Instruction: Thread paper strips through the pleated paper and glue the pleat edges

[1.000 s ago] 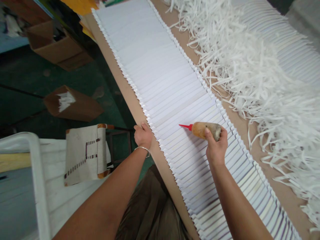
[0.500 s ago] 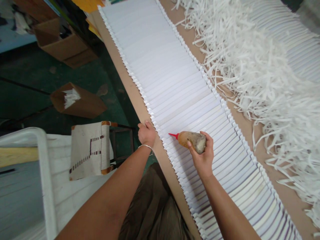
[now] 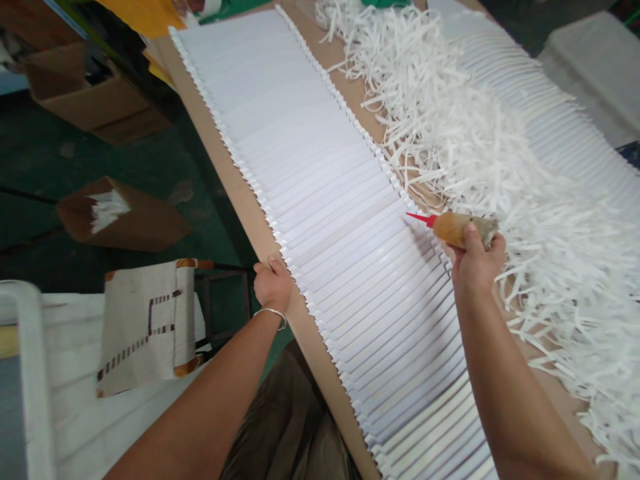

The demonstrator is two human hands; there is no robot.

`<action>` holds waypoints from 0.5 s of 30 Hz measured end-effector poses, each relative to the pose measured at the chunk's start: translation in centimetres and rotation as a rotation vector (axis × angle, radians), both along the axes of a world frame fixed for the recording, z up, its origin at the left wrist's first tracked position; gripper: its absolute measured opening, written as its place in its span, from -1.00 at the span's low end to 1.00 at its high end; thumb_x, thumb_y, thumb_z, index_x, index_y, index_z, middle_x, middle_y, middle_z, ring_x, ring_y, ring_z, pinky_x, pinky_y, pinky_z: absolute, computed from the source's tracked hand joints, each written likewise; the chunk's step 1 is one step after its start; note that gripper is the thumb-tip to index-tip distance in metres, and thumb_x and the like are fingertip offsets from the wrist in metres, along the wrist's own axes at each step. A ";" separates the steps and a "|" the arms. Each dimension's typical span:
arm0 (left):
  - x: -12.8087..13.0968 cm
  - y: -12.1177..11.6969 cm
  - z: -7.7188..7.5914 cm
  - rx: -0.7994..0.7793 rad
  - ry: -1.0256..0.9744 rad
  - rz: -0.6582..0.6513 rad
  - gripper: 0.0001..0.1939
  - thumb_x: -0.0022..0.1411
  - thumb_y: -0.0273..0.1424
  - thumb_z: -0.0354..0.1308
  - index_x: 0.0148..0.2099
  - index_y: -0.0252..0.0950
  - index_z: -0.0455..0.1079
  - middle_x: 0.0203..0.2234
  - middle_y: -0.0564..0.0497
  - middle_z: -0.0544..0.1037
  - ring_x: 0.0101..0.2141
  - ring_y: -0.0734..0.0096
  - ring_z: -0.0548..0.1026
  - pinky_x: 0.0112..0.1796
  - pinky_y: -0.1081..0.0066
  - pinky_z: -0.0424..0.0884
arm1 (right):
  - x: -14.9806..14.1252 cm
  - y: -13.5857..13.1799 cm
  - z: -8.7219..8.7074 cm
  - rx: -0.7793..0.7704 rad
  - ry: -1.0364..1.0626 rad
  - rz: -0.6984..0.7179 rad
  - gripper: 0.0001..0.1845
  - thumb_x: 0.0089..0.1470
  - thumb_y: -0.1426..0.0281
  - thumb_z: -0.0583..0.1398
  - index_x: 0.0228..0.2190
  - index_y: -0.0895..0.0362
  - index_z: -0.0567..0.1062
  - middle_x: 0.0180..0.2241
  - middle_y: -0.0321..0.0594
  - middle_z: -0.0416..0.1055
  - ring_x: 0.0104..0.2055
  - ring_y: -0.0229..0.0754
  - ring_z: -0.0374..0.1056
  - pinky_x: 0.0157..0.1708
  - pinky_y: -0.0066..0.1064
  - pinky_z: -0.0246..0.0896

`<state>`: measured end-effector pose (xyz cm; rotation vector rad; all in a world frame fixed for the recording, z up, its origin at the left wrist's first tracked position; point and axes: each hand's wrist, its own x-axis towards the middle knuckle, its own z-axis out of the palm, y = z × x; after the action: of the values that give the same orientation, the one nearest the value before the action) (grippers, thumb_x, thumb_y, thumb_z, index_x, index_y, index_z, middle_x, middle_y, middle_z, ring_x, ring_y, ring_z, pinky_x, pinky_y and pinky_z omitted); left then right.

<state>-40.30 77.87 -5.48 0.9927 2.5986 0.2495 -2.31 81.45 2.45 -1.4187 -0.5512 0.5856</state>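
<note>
My right hand (image 3: 475, 263) grips a brown glue bottle (image 3: 456, 228) with a red nozzle. The nozzle tip touches the right edge of a long row of overlapped white paper sheets (image 3: 325, 200) laid on a brown board (image 3: 250, 213). My left hand (image 3: 273, 283), with a metal bangle at the wrist, rests closed on the board's left edge beside the sheets. Sheets just below the nozzle look wet and glossy.
A heap of white paper strips (image 3: 500, 167) lies right of the sheets, over a second row of sheets (image 3: 565, 133). On the green floor at left stand a brown paper bag (image 3: 120, 220), a cardboard box (image 3: 90, 100) and a woven stool (image 3: 145, 327).
My right hand has swept the glue bottle from the left side of the sheets across to their right edge. My left hand stays on the board's edge. The camera has shifted slightly.
</note>
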 end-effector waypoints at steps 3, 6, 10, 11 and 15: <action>0.0 0.1 0.1 -0.010 0.006 0.005 -0.57 0.51 -0.18 -0.16 0.03 -0.44 0.34 -0.19 -0.42 0.61 -0.18 -0.12 0.63 -0.18 0.10 0.50 | 0.8 1.5 -1.3 0.014 0.016 -0.001 -0.38 -0.12 0.09 0.45 -0.11 0.06 0.34 -0.11 -0.26 0.45 -0.18 -0.18 0.51 -0.23 -0.18 0.54; 0.0 0.1 0.1 -0.019 0.016 0.009 -0.59 0.51 -0.18 -0.17 0.01 -0.41 0.33 -0.18 -0.40 0.61 -0.19 -0.10 0.62 -0.19 0.13 0.51 | 0.9 2.3 -2.0 0.004 0.000 -0.012 -0.38 -0.11 0.09 0.45 -0.11 0.05 0.35 -0.14 -0.28 0.46 -0.21 -0.20 0.51 -0.26 -0.21 0.54; 0.0 0.0 0.1 -0.021 0.015 0.009 -0.59 0.51 -0.17 -0.16 0.01 -0.41 0.32 -0.17 -0.42 0.60 -0.18 -0.12 0.61 -0.19 0.12 0.50 | 1.0 3.1 -2.4 0.004 -0.015 -0.006 -0.36 -0.11 0.07 0.45 -0.09 0.04 0.35 -0.17 -0.31 0.45 -0.24 -0.23 0.49 -0.26 -0.23 0.54; 0.0 0.0 0.2 -0.025 0.014 0.009 -0.58 0.51 -0.17 -0.17 0.02 -0.41 0.32 -0.17 -0.42 0.60 -0.18 -0.13 0.61 -0.19 0.11 0.50 | 1.0 3.1 -2.4 0.001 -0.020 -0.005 -0.35 -0.11 0.08 0.45 -0.09 0.05 0.35 -0.17 -0.31 0.45 -0.24 -0.23 0.48 -0.27 -0.24 0.54; 0.1 0.1 0.4 -0.030 0.012 0.002 -0.58 0.51 -0.18 -0.17 0.03 -0.41 0.33 -0.16 -0.41 0.60 -0.17 -0.12 0.62 -0.18 0.11 0.50 | 0.4 2.6 -2.4 -0.032 -0.045 0.007 -0.37 -0.13 0.10 0.45 -0.12 0.07 0.34 -0.18 -0.30 0.44 -0.26 -0.23 0.46 -0.34 -0.31 0.50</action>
<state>-40.18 77.93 -5.12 0.9840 2.6064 0.2056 -1.95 84.01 0.02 -1.4637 -0.5854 0.5717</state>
